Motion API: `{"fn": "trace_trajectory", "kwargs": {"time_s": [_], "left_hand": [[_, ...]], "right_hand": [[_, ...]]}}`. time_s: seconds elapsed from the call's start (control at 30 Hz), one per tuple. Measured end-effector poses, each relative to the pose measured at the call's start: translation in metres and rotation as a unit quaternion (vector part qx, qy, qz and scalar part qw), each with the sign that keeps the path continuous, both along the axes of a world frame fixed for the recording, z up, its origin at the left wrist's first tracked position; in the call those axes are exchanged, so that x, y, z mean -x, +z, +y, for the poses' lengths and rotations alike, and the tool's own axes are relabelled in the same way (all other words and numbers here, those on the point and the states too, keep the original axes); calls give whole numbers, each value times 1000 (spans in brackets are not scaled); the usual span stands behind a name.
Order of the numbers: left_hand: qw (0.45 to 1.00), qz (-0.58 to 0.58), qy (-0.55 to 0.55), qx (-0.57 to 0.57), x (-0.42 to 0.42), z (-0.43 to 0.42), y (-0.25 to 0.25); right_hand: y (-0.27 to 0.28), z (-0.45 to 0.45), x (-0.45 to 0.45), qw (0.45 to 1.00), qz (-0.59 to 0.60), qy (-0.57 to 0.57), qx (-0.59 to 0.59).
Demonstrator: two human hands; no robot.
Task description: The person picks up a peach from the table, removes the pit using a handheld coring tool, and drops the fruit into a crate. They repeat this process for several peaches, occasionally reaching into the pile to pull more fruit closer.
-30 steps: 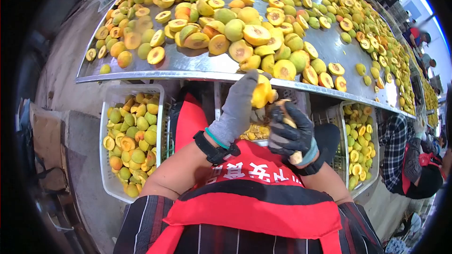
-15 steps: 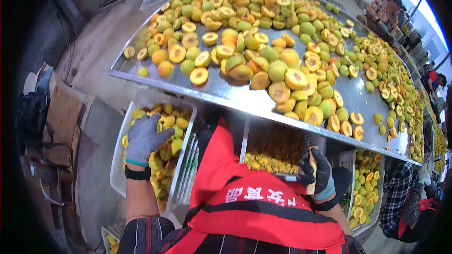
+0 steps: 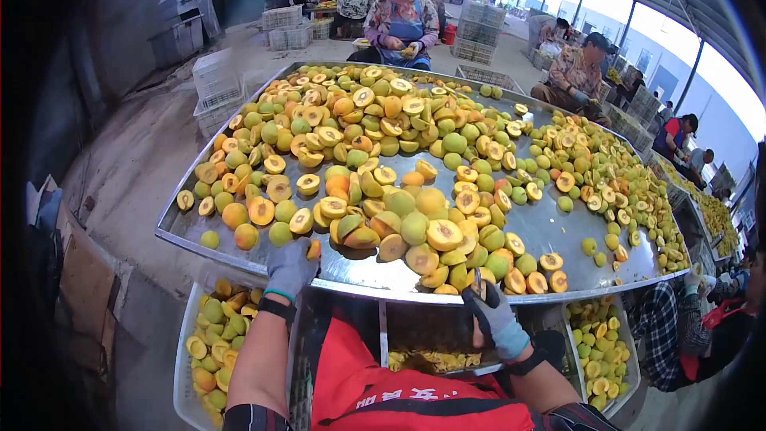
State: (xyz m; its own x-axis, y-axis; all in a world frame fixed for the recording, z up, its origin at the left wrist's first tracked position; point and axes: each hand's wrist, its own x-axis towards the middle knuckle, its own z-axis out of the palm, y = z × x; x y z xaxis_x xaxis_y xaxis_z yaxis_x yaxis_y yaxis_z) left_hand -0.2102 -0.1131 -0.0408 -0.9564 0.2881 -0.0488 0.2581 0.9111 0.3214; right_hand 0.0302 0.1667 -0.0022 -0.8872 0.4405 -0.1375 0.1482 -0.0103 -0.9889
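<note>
My left hand (image 3: pixel 291 268), in a grey glove, is at the near edge of the metal table. Its fingers close on a peach half (image 3: pixel 314 250), of which only an orange sliver shows. Whole and halved peaches (image 3: pixel 399 211) lie heaped just beyond it, many cut faces up with the pit showing. My right hand (image 3: pixel 499 321), in a grey and black glove, is closed around a wooden-handled tool (image 3: pixel 478 332) just below the table edge. The glove partly hides the tool, so its working end is unclear.
Below the metal table (image 3: pixel 375 274) stand a left crate of peaches (image 3: pixel 185 375), a middle crate with yellow scraps (image 3: pixel 435 361) and a right crate of peaches (image 3: pixel 598 343). Co-workers sit across the table (image 3: pixel 403 20) and at the right (image 3: pixel 574 76). White crates (image 3: pixel 217 84) are stacked at left.
My left hand has moved from over the left crate up to the table edge and closed on a peach half. My right hand has come nearer the table with the tool. The view has tilted up.
</note>
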Motion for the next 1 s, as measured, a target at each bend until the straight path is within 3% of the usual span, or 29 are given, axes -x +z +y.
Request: {"fn": "trace_trajectory", "kwargs": {"time_s": [0.03, 0.07, 0.1, 0.13, 0.23, 0.4, 0.47, 0.5, 0.6, 0.9, 1.0], "left_hand": [[1000, -1, 4, 0, -5, 2, 5], [1000, 13, 5, 15, -11, 5, 11], [999, 28, 7, 29, -14, 9, 14], [999, 32, 10, 29, -15, 10, 14], [999, 38, 16, 20, -17, 11, 17], [998, 49, 6, 31, -16, 9, 18], [999, 40, -7, 24, -18, 10, 20], [999, 38, -8, 25, -18, 11, 21], [1000, 5, 9, 24, -18, 13, 21], [999, 35, 16, 13, -18, 15, 18], [998, 65, 0, 13, -16, 13, 12]], "right_hand": [[-9, 8, 10, 981, 34, -10, -193], [-7, 11, 18, 923, 67, -21, -378], [1, 11, 23, 897, -18, -15, -442], [-1, 12, 29, 897, -14, -14, -442], [-19, 19, 53, 822, -54, 49, -564], [-32, 15, 64, 856, -66, -8, -512], [-57, 28, 67, 938, 69, -67, -332], [-60, 32, 69, 954, 96, -64, -278], [-55, 34, 67, 945, 45, -69, -317], [-57, 34, 65, 957, 71, -64, -275], [-49, 32, 65, 950, 31, -69, -302]]}}
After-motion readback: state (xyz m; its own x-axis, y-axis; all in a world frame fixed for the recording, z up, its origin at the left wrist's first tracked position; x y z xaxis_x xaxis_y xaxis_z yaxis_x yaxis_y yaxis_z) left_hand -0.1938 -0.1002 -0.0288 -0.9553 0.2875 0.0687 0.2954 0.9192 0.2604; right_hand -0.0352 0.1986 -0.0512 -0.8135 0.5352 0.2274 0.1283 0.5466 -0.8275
